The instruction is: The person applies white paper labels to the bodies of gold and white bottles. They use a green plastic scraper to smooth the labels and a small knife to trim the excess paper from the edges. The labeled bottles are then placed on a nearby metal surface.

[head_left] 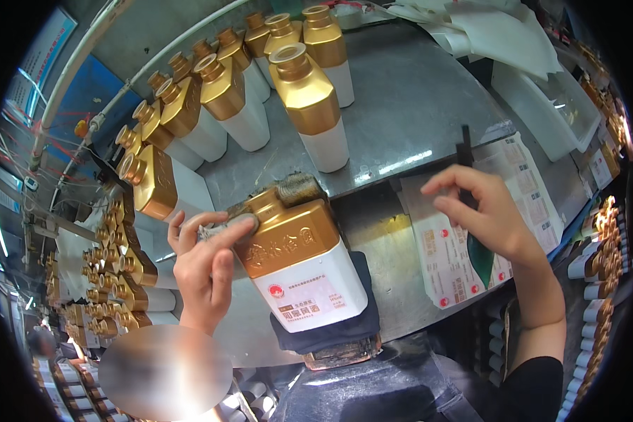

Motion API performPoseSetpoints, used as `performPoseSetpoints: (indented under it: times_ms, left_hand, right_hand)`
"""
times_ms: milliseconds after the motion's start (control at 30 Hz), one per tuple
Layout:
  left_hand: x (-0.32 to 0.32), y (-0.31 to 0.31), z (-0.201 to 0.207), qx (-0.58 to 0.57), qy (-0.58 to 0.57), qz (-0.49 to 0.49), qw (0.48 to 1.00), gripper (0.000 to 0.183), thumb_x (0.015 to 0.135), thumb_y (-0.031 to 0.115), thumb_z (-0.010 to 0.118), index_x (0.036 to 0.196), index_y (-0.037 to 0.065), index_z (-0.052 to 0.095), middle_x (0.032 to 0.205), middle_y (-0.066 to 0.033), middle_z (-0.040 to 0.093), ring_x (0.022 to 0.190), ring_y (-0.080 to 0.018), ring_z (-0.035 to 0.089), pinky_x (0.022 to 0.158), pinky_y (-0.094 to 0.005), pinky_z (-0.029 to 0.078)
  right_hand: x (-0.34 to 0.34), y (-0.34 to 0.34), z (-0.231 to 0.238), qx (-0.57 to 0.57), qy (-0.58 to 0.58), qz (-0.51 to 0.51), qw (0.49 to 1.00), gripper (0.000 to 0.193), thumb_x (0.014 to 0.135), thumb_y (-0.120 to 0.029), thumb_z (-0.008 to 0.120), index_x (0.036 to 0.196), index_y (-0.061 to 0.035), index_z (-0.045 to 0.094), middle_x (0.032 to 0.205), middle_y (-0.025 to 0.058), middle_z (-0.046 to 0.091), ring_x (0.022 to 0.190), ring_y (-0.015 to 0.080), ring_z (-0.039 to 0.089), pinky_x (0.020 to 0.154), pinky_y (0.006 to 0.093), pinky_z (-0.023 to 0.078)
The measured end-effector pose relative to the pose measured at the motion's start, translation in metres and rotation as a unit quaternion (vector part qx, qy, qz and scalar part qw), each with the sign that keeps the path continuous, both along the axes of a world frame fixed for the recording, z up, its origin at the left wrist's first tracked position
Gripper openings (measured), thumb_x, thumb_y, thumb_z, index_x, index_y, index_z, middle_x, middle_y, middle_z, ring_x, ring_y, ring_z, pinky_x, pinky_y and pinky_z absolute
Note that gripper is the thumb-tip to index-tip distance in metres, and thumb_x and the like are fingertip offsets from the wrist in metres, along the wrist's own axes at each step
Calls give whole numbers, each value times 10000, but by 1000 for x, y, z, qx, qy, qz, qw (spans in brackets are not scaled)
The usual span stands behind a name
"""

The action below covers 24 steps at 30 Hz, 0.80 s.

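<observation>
A white bottle with a gold shoulder and neck [309, 281] lies tilted on a dark padded stand [330, 341], its printed face up. My left hand [207, 264] is beside the bottle's gold shoulder, fingers apart, the index fingertip at its edge. Something grey and cloth-like [221, 229] shows under those fingers; whether they grip it is unclear. To the right, my right hand [482, 211] is raised over printed label sheets [443, 257]. Its curled fingers hold a tool with a dark handle and a flat green blade [480, 261], while thumb and index finger stand apart.
Several gold-and-white bottles [323, 141] stand on the metal table [408, 91], toward the back left. A translucent plastic bin [548, 109] and white sheets [499, 35] are at the back right. More bottles [130, 281] crowd the left side, and others line the far right.
</observation>
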<state>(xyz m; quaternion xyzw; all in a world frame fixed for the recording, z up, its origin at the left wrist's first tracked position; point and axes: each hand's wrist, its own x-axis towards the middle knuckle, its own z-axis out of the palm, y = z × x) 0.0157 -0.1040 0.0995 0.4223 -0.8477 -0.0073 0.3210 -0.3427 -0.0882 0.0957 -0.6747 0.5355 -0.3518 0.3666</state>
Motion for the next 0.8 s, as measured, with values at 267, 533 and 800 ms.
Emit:
performPoseSetpoints:
  times_ms: [267,533,800]
  left_hand:
    - [-8,-17,-29,-30,96,69,993,469,1025,350,370,1041,9,692,1013,-134,657,1048,-288,567,1034,-399,327]
    - [-2,-45,-56,200,355,3,913,489,1035,392,364,1189,-1,610,1217,-123,600,1144,-217,550,979,-365,440]
    - [-13,-49,-48,200,322,-8,925,496,1032,401,372,1192,-3,609,1220,-128,598,1147,-220,551,981,-365,441]
  right_hand:
    - [101,-80,18,-304,172,203,915,207,871,-287,600,961,-129,699,881,128,691,829,329,664,706,423,522]
    - [143,-60,46,-161,282,304,896,526,808,-657,578,1064,-222,729,1023,27,713,986,243,655,847,369,504]
    - [-18,132,52,-259,145,-20,955,263,855,-359,608,860,-108,689,731,86,657,674,255,636,620,376,487]
